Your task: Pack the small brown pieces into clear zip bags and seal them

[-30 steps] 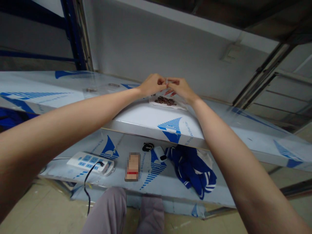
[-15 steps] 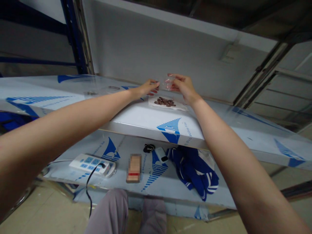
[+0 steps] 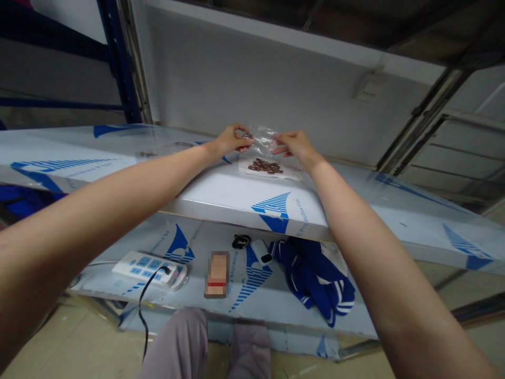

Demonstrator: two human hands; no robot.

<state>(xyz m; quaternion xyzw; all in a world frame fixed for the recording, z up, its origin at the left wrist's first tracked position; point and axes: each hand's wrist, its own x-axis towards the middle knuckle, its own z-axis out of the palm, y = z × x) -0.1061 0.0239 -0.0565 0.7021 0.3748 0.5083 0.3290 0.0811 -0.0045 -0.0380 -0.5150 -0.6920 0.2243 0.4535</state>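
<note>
A clear plastic bag [image 3: 263, 139] is stretched between my two hands above the upper shelf. My left hand [image 3: 233, 140] pinches its left side, and something dark shows at those fingertips, too small to make out. At the bag's right side, the fingers of my right hand [image 3: 295, 145] are closed on the film. Just below lies a small heap of glossy dark brown oval pieces [image 3: 265, 167] on a white sheet [image 3: 292, 173]. Farther left on the shelf, another clear plastic piece [image 3: 168, 149] lies flat with small items by it, their kind unclear.
The film-covered upper shelf [image 3: 221, 190] ends against a wall. On the lower shelf [image 3: 158, 239] are a power strip [image 3: 148, 268] with a black cable, a blurred-out box [image 3: 216, 273], a small black item [image 3: 240, 241], a pale device [image 3: 261, 250] and blue-white clothing [image 3: 311, 279].
My left hand has moved slightly and closed on the plastic bag, which was at my right hand's fingers before. The bag is now spread between both hands. The brown heap stays put.
</note>
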